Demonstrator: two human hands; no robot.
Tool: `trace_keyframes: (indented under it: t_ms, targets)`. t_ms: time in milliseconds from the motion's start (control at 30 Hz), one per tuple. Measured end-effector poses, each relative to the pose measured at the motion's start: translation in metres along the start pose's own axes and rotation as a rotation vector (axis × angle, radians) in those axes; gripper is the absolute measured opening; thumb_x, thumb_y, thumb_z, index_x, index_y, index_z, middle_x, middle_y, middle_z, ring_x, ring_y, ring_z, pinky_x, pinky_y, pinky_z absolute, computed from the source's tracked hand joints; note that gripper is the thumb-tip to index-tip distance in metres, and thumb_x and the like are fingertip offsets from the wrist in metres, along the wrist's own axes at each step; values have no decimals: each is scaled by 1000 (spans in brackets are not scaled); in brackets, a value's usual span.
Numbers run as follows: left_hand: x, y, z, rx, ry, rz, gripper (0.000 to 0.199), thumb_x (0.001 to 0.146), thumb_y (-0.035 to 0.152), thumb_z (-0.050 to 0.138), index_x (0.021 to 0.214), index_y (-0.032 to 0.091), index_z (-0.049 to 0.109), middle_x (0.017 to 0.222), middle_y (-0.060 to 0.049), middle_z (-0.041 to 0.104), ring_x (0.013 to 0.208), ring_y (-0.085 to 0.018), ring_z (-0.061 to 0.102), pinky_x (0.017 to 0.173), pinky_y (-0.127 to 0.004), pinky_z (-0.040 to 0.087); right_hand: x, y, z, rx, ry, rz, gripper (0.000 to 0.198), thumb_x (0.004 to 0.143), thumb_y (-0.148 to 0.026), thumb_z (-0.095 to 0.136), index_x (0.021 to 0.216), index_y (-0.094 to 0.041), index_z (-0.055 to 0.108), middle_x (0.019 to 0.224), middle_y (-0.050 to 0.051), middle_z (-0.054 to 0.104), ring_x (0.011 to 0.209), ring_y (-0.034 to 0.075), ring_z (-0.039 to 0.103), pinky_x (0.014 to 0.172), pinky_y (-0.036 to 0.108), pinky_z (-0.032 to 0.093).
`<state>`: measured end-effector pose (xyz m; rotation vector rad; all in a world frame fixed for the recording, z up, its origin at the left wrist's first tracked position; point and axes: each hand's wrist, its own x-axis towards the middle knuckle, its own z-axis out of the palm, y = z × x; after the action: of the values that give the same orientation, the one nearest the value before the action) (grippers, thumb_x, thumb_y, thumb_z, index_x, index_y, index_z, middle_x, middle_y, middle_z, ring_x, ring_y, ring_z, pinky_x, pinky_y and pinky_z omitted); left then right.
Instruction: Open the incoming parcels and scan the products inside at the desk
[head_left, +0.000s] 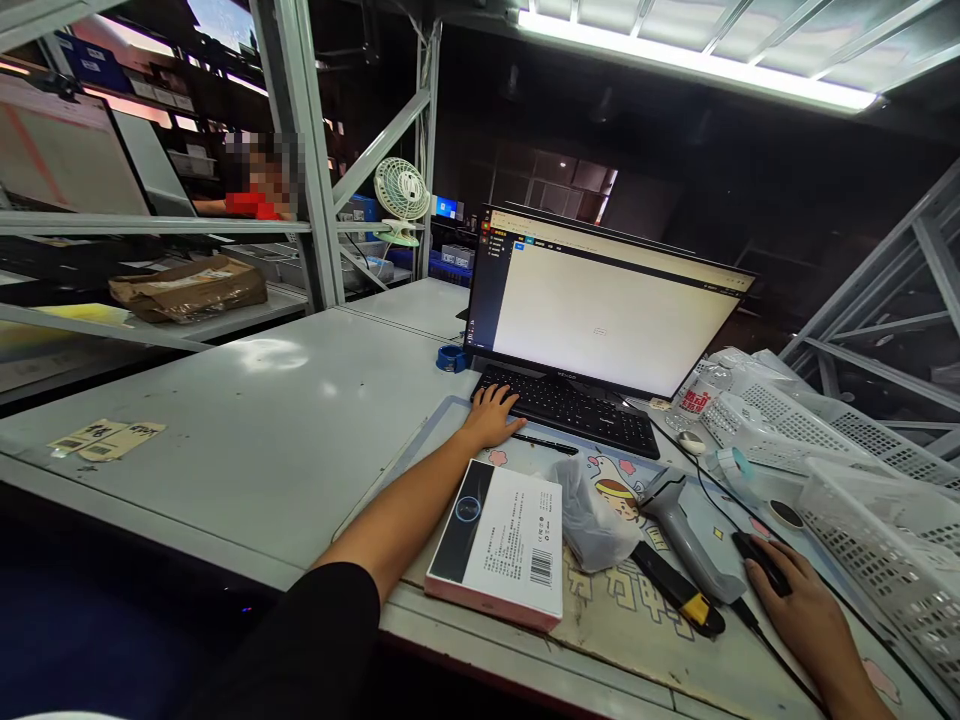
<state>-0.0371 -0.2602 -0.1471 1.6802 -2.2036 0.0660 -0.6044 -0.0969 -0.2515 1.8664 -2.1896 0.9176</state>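
My left hand [491, 415] rests on the left end of the black keyboard [585, 412], fingers stretched over the keys and holding nothing. Over at the right, my right hand [806, 600] is wrapped around a black computer mouse [761, 563]. Between my arms lies a white and dark printed box [517, 545] with a barcode on its face. Beside it are a crumpled clear plastic bag [596, 520], a grey barcode scanner [690, 540] and a black and yellow box cutter [679, 590]. A black pen [544, 443] lies just below the keyboard.
A lit monitor [600, 310] stands behind the keyboard. White perforated baskets [892, 560] line the right side, near tape rolls and a plastic bottle [694, 395]. Paper tags [105, 438] lie on the left tabletop. Beyond the metal frame are a small fan [401, 190] and another person.
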Motion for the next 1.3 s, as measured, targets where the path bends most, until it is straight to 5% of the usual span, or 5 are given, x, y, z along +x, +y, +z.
trace_keyframes:
  t_ms: [300, 833, 1300]
  targets:
    - [1, 0, 1, 3, 12, 4, 72, 104, 65, 43, 162, 22, 48, 174, -11, 36, 162, -40, 23, 133, -60, 16, 1, 1, 0, 20, -8, -2, 68, 94, -74, 44, 136, -29, 72, 144, 11, 64, 112, 33, 72, 66, 38, 59]
    - [-1, 1, 0, 14, 7, -6, 73, 105, 63, 45, 163, 20, 46, 174, -12, 35, 163, -38, 22, 134, -58, 14, 1, 8, 9, 28, 19, -43, 68, 96, -72, 42, 135, -26, 70, 142, 13, 64, 124, 35, 67, 92, 46, 59]
    - [5, 3, -7, 16, -33, -7, 74, 101, 64, 50, 162, 22, 48, 175, -12, 34, 163, -39, 21, 133, -60, 17, 4, 7, 12, 59, 27, -26, 67, 94, -71, 44, 134, -26, 73, 142, 14, 65, 115, 34, 71, 92, 46, 60]
